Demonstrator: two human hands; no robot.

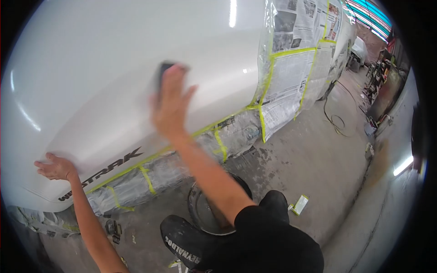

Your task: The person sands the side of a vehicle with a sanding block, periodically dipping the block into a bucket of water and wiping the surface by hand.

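Note:
My right hand [172,102] is blurred by motion and presses a dark sanding block or pad [165,75] against the white vehicle panel [136,54]. Its fingers lie over the dark object, partly hiding it. Lower on the same panel, my left hand [55,167] rests with fingers spread and nothing in it, just above the dark lettering [111,168]. Yellow tape [148,159] runs along the panel's lower edge, over plastic sheeting [170,175]. Newspaper [291,73] held by yellow tape covers the part to the right.
A round black tub [196,214] stands on the concrete floor [318,168] between the panel and my legs. A hose or cable [337,123] lies coiled further off. Cluttered items [378,82] line the right wall. A taped scrap [300,204] lies near my knee.

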